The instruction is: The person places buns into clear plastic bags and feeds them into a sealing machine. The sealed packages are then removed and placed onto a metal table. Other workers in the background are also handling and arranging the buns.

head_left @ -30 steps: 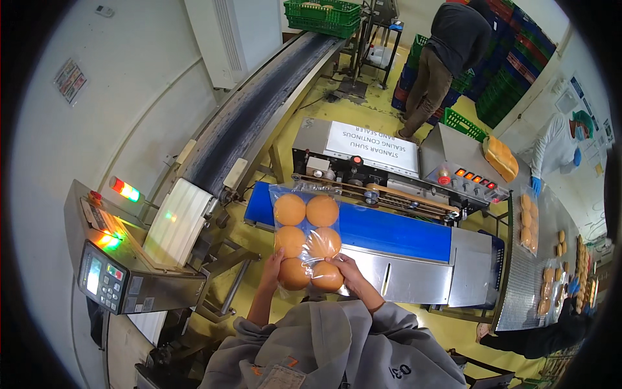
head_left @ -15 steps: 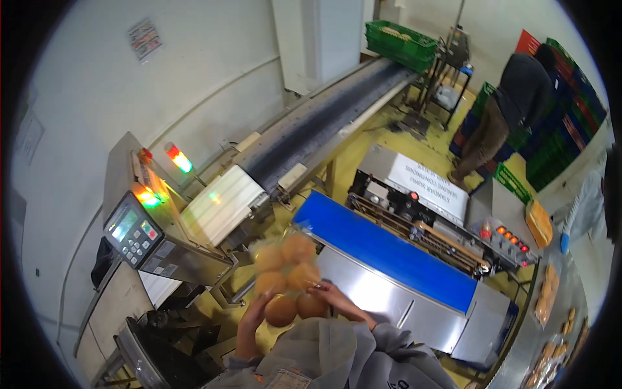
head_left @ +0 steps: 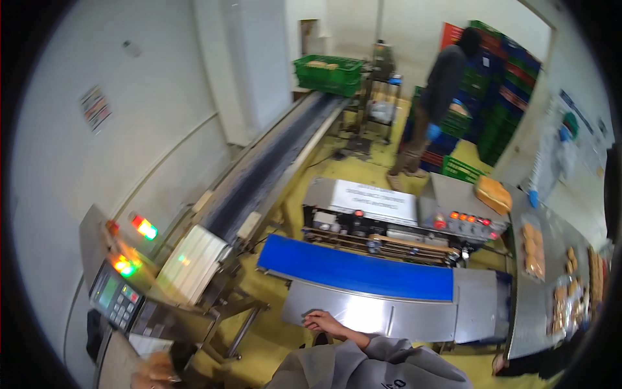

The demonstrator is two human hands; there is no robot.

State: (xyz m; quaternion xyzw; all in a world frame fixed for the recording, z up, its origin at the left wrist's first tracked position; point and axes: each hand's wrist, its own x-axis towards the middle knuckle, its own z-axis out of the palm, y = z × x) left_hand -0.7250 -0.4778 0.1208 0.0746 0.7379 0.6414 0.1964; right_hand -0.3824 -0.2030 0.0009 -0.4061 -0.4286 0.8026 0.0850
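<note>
My right hand (head_left: 326,322) is above the near edge of the steel plate (head_left: 363,311), fingers loosely apart and pointing left, holding nothing that I can see. At the lower left a motion-blurred clear bag of round buns (head_left: 154,369) is beside the weighing machine, over its pale surface. My left hand is smeared or hidden around that bag, so its fingers cannot be made out. Above the bag is the machine's keypad panel (head_left: 115,295). A blue belt (head_left: 356,267) runs beyond the steel plate, in front of a sealing machine (head_left: 382,223) with lit buttons.
A dark conveyor (head_left: 278,155) leads back to a green crate (head_left: 327,74) of bread. On the right, a steel table (head_left: 518,318) bears bagged buns (head_left: 533,249); another person's hand (head_left: 499,364) is at its near edge. A gloved co-worker (head_left: 440,84) stands by stacked crates (head_left: 512,97).
The bag of buns has gone from between both hands to the lower left. My right hand has let go of it. The view has turned right, and the co-worker has straightened up.
</note>
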